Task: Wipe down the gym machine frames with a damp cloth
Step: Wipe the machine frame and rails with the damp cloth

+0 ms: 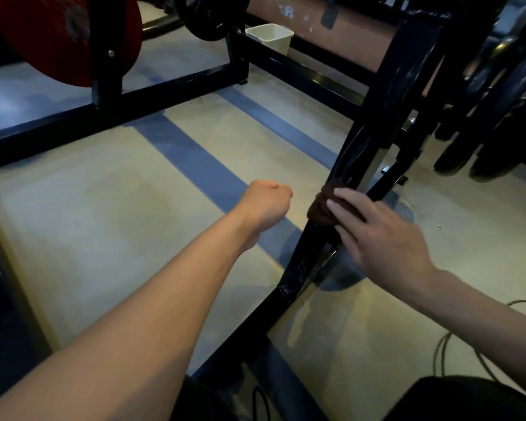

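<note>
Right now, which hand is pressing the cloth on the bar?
The right hand presses the dark cloth on the slanted frame bar; the left hand is an empty fist.

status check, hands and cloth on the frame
Right hand presses brown cloth on slanted black frame bar, fingers straight. Left hand fisted, empty, off the frame. Nothing blocking the bar.
</note>
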A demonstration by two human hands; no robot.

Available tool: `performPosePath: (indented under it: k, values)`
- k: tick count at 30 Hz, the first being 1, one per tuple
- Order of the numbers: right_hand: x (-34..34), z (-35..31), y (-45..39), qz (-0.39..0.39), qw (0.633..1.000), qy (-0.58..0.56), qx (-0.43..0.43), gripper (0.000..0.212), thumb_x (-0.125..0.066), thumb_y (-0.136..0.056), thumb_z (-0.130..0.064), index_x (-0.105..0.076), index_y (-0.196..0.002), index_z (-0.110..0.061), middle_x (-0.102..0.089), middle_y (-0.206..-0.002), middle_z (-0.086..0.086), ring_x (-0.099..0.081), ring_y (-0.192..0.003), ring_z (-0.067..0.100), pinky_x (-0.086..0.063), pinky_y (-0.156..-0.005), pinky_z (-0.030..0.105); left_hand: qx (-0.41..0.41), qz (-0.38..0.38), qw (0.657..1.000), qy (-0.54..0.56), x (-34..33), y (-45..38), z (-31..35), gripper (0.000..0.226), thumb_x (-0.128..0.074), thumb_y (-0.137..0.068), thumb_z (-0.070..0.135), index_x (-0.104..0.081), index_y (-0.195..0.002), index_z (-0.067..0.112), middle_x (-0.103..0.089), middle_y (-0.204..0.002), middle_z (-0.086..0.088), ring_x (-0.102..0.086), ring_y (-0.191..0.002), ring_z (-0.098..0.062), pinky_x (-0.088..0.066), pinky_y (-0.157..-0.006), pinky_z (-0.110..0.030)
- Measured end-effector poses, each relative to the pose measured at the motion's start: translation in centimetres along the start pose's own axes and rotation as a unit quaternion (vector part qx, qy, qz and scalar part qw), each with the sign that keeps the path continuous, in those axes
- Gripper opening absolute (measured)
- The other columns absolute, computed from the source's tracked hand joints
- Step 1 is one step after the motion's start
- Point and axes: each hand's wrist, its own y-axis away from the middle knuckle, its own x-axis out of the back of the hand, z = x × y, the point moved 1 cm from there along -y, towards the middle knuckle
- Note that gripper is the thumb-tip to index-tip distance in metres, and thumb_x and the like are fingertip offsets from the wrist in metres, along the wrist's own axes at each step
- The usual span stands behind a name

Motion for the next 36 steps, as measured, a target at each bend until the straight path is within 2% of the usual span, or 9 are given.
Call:
performPosePath:
  k: [6, 10, 13, 15, 21, 25, 29, 32, 36]
  values:
    - [-7.1, -3.8, 3.3, -0.137, 0.986, -0.007, 0.099, 0.066, -0.082, -0.078, -0.018, -0.060, -0.141, -0.022, -0.050, -0.148, -0.003, -0.060, -0.074, 0.027, -0.043, -0.036, 0.033, -0.017, -0.042, 0.998, -0.049, -1.0, 0.1, -0.5, 0.009, -0.041, -0.101, 0.014, -0.045, -0.099, 0.022, -0.043, -0.097, -0.003, -0.036, -0.091, -0.014, -0.022, -0.059, -0.032]
    - [-3.7, -3.3, 1.7, -0.056, 0.997, -0.046, 0.014, 0.049, -0.071, -0.093, -0.027, -0.060, -0.141, -0.024, -0.052, -0.146, -0.007, -0.066, -0.085, 0.025, -0.051, -0.045, 0.035, -0.046, -0.057, 0.996, -0.047, -2.1, -0.3, -0.1, 0.032, -0.039, -0.107, 0.019, -0.066, -0.124, 0.022, -0.055, -0.107, 0.003, -0.047, -0.100, -0.010, -0.036, -0.072, -0.023]
    - [-1.0, -2.1, 1.1, 0.008, 0.997, -0.043, -0.069, 0.045, -0.064, -0.098, -0.031, -0.061, -0.142, -0.024, -0.049, -0.150, -0.010, -0.067, -0.093, 0.022, -0.054, -0.049, 0.034, -0.069, -0.024, 0.996, -0.044, -2.4, -0.8, -0.3, 0.021, -0.039, -0.105, 0.020, -0.059, -0.102, 0.024, -0.056, -0.100, -0.001, -0.047, -0.094, -0.014, -0.035, -0.062, -0.018]
    - [-1.5, -2.6, 1.5, 0.001, 0.997, -0.036, -0.063, 0.047, -0.068, -0.096, -0.030, -0.061, -0.142, -0.022, -0.050, -0.150, -0.008, -0.066, -0.088, 0.023, -0.052, -0.048, 0.033, -0.059, -0.018, 0.997, -0.039, -2.4, -1.1, -0.6, 0.017, -0.039, -0.106, 0.021, -0.055, -0.099, 0.021, -0.055, -0.099, -0.003, -0.047, -0.093, -0.016, -0.035, -0.061, -0.019]
    - [-6.7, -4.4, 2.8, -0.126, 0.991, 0.000, 0.050, 0.067, -0.087, -0.077, -0.024, -0.062, -0.138, -0.032, -0.053, -0.146, -0.012, -0.061, -0.072, 0.023, -0.036, -0.038, 0.029, -0.003, -0.078, 0.997, 0.016, -2.9, -1.0, -0.3, 0.044, -0.031, -0.109, 0.034, -0.067, -0.124, 0.014, -0.067, -0.125, 0.002, -0.052, -0.111, -0.013, -0.033, -0.100, -0.030]
    - [-2.8, -2.7, 2.1, -0.017, 0.998, -0.057, -0.033, 0.047, -0.073, -0.091, -0.025, -0.066, -0.137, -0.022, -0.056, -0.145, -0.008, -0.070, -0.089, 0.025, -0.053, -0.051, 0.033, -0.014, -0.059, 0.998, 0.035, -3.4, -1.7, -0.2, 0.051, -0.030, -0.108, 0.035, -0.074, -0.110, 0.010, -0.072, -0.116, -0.005, -0.060, -0.111, -0.016, -0.041, -0.109, -0.036]
    - [-1.8, -2.5, 1.7, 0.027, 0.996, -0.045, -0.078, 0.043, -0.066, -0.097, -0.030, -0.065, -0.138, -0.018, -0.054, -0.147, -0.004, -0.069, -0.092, 0.023, -0.049, -0.052, 0.030, -0.015, -0.041, 0.998, 0.053, -3.5, -2.3, -0.5, 0.053, -0.029, -0.109, 0.033, -0.076, -0.105, 0.008, -0.075, -0.105, -0.006, -0.064, -0.104, -0.016, -0.047, -0.096, -0.031]
    - [-4.7, -3.9, 1.3, -0.035, 0.999, -0.034, -0.022, 0.047, -0.070, -0.094, -0.031, -0.063, -0.139, -0.022, -0.051, -0.149, -0.006, -0.066, -0.083, 0.027, -0.049, -0.048, 0.033, -0.004, -0.039, 0.998, 0.048, -3.4, -2.5, -0.5, 0.053, -0.030, -0.108, 0.034, -0.077, -0.105, 0.010, -0.075, -0.109, -0.006, -0.062, -0.093, -0.013, -0.044, -0.080, -0.030]
    - [-7.4, -5.4, 1.9, -0.140, 0.988, -0.059, 0.026, 0.046, -0.069, -0.095, -0.033, -0.060, -0.140, -0.033, -0.050, -0.149, -0.014, -0.068, -0.091, 0.026, -0.055, -0.053, 0.038, -0.005, -0.042, 0.999, 0.035, -3.3, -2.8, -0.7, 0.052, -0.029, -0.109, 0.037, -0.075, -0.109, 0.014, -0.069, -0.123, -0.004, -0.055, -0.106, -0.014, -0.033, -0.100, -0.033]
